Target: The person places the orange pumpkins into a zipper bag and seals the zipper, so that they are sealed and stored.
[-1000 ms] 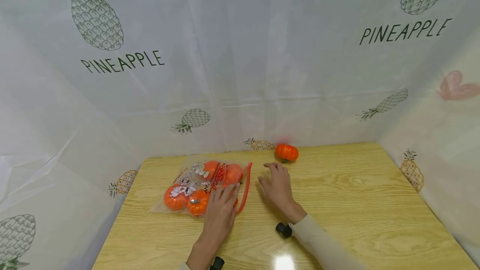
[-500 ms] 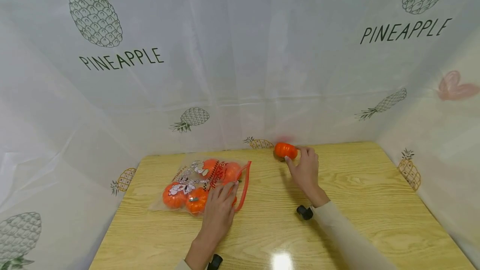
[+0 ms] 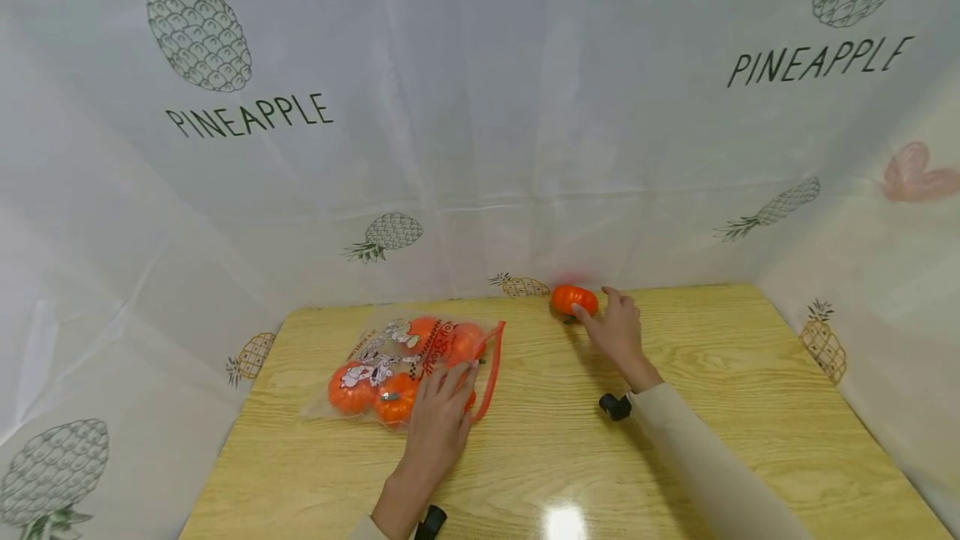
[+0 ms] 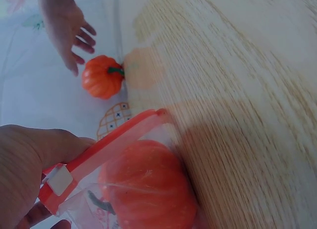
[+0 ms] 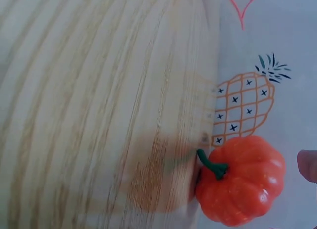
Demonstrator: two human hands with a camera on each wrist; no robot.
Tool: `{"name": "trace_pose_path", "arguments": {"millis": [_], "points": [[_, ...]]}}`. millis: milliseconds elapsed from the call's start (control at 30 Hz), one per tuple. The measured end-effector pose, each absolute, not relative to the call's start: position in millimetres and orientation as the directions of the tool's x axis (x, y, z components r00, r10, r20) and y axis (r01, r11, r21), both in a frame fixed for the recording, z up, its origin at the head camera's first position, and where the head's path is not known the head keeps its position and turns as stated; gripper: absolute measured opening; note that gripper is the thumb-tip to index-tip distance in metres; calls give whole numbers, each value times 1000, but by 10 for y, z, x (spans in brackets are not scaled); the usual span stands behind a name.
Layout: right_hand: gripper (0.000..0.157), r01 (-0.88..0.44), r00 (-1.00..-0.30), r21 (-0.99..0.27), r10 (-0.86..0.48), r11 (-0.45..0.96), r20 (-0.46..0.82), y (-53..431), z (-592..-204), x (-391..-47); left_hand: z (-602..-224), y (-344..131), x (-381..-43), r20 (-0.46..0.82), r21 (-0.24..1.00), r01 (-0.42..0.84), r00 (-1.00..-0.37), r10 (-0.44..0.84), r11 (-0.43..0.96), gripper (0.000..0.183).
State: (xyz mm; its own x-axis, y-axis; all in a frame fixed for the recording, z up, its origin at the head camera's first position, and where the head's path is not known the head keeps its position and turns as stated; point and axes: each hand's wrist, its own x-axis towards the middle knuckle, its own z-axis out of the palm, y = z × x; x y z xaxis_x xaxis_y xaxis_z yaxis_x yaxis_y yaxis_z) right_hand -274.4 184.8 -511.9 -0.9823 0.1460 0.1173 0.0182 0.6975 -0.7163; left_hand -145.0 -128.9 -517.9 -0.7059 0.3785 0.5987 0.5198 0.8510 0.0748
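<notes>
Loose pumpkin (image 3: 572, 297) near back edge of table (image 3: 720, 423), right hand (image 3: 621, 332) beside it, fingers spread, empty. Left hand (image 3: 439, 417) on bag (image 3: 382, 363), can't tell if gripping. Pumpkin's probably light, slick plastic; grab ribbed sides.

Head view: elevated, facing forward and down across the bench (image 3: 712, 373) to the rear sheet (image 3: 480, 107). Wrist views: close range, tipped sideways, facing the sheet; left nearest the bag (image 4: 116, 142). Both wrist views share the loose pumpkin (image 5: 242, 184).
</notes>
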Motion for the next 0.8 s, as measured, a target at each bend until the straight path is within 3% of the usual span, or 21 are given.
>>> {"name": "trace_pose_path", "arguments": {"millis": [433, 800], "points": [[73, 42, -990, -692, 123, 721, 69, 1775, -5148, -2851, -5176, -1289, -1454, 604, 106, 527, -708, 366, 843, 66], [77, 55, -995, -724, 98, 688, 18, 1736, -5176, -2922, -5168, -1299, -1451, 570, 129, 516, -738, 362, 847, 64]]}}
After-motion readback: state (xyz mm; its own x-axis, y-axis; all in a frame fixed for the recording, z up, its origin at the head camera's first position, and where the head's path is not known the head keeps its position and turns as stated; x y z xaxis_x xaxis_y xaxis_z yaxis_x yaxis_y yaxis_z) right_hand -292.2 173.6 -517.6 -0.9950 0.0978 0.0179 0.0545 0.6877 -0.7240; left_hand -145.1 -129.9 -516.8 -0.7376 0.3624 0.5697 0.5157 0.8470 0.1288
